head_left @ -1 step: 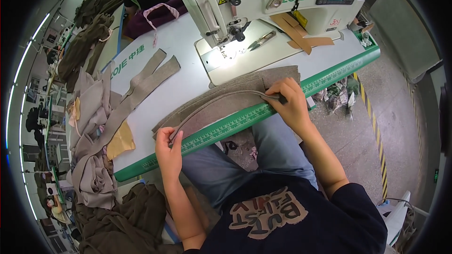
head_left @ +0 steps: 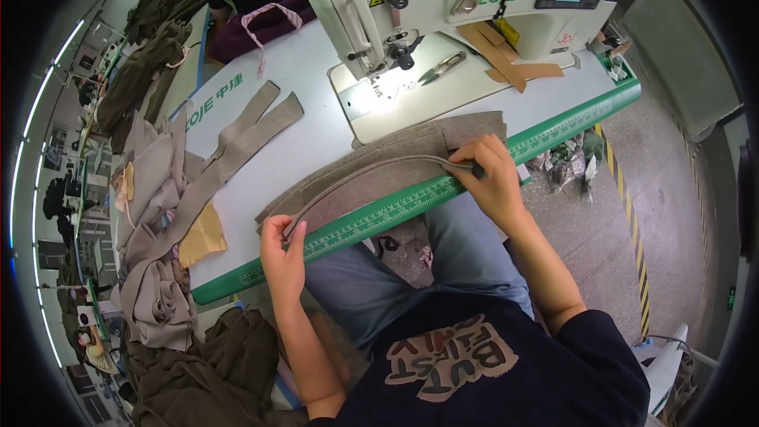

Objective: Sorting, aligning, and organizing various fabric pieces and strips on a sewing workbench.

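Note:
A curved taupe fabric strip is stretched between my hands along the front of the white table. At its left end, my left hand pinches it between thumb and fingers. My right hand grips the other end, its fingers closed over the fabric. The strip's upper edge looks layered and bows away from me. Flat pieces of the same taupe fabric lie stacked just behind it. Below the strip runs a green ruler edge with white markings.
A white sewing machine stands behind the fabric, its needle area lit. Thread snips and brown card strips lie by it. Long taupe strips and crumpled fabric are at left. Dark cloth hangs lower left.

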